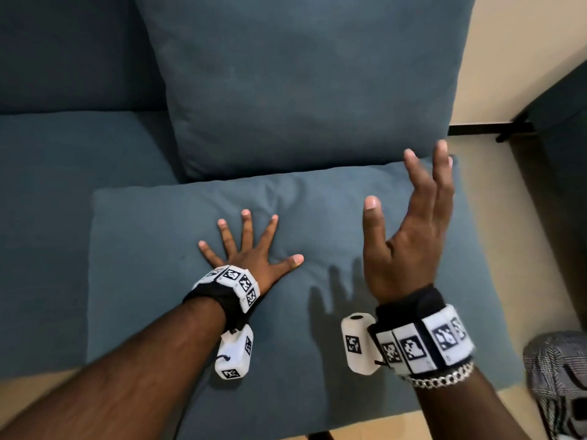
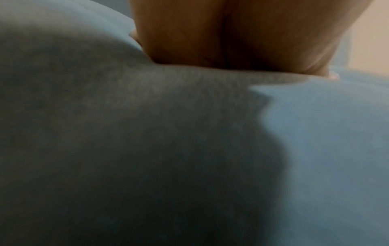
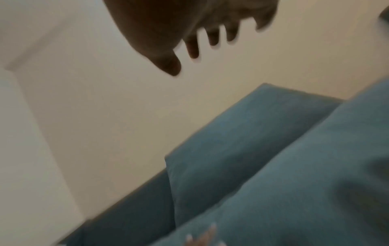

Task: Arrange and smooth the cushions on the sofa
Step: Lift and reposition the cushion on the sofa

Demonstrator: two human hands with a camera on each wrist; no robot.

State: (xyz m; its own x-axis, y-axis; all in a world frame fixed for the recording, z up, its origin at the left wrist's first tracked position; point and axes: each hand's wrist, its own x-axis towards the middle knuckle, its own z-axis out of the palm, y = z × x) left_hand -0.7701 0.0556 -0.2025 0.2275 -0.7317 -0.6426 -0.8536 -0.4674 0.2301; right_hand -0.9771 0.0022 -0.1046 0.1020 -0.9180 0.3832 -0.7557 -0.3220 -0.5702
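Under the left hand lies the flat cushion, fingers splayed and palm pressed into it (fabric dimpled around the hand). Right hand hovers above the same cushion's right half, released, fingers straight, gripping nothing. Just beyond both hands, the back cushion stands upright on the sofa.

Counts, head view: 2 loose blue cushions, one flat lower centre, one upright upper centre. 2 hands: left, right. 2 wrist camera units w/ markers. 1 chain bracelet, lower right.
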